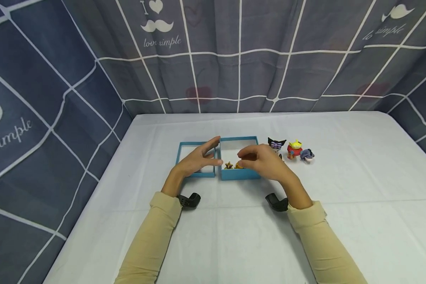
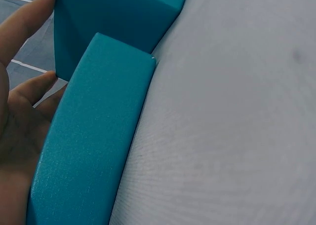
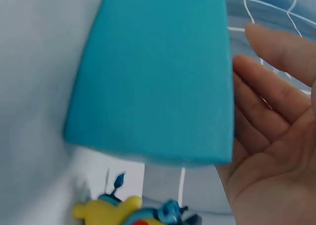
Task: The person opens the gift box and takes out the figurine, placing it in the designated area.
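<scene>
A blue open-topped box (image 1: 240, 174) with a white inside stands on the table. My left hand (image 1: 198, 158) reaches over the box's lid (image 1: 198, 175), its fingers straight and touching the box's left side. In the left wrist view, thumb and fingertips meet the blue box wall (image 2: 113, 22). My right hand (image 1: 266, 159) reaches over the box's right wall, thumb and fingers apart and loosely bent. Under its fingertips is a small yellow-orange figurine (image 1: 238, 166), partly hidden. Beside that, in the box, lies a golden-brown figurine (image 1: 228, 165). No held thing shows in the right wrist view.
Right of the box stand a black figurine with a purple bow (image 1: 276, 144), a yellow-headed figurine in red (image 1: 294, 149) and a blue-grey figurine (image 1: 307, 155). A white cloth covers the table (image 1: 358, 169); a grey checked curtain (image 1: 216, 75) hangs behind.
</scene>
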Tool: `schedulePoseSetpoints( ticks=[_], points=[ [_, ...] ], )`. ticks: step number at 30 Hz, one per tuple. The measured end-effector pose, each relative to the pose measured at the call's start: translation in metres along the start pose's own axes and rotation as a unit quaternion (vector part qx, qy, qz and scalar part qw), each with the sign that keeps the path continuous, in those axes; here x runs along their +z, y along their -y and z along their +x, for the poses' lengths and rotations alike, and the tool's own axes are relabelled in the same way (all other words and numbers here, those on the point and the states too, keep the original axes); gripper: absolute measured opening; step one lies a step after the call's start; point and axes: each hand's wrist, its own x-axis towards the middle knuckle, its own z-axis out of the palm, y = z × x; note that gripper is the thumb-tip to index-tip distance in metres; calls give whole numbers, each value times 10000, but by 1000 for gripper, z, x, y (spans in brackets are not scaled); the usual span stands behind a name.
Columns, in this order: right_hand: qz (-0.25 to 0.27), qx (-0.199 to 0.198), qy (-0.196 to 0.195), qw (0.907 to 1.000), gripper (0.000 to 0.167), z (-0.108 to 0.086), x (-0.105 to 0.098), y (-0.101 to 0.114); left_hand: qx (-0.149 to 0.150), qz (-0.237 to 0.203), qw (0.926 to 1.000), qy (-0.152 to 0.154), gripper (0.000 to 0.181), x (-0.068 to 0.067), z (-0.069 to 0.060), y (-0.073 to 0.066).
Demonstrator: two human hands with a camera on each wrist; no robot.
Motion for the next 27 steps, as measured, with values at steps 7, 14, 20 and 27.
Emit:
schedulePoseSetpoints(
  ticks=[7,14,20,27],
  points=[
    [-524,152,111,9984,31,3,7,3,-7,-37,10000,44,85,1,0,-3],
    [-825,468,37,9955,29,5,10,5,5,-2,10000,40,87,0,0,-2],
    [-929,673,-41,9934,26,8,10,8,11,4,10000,50,87,0,1,-1],
    [-1005,703,-185,9923,22,12,14,8,24,-14,10000,51,88,-1,0,0]
  ],
)
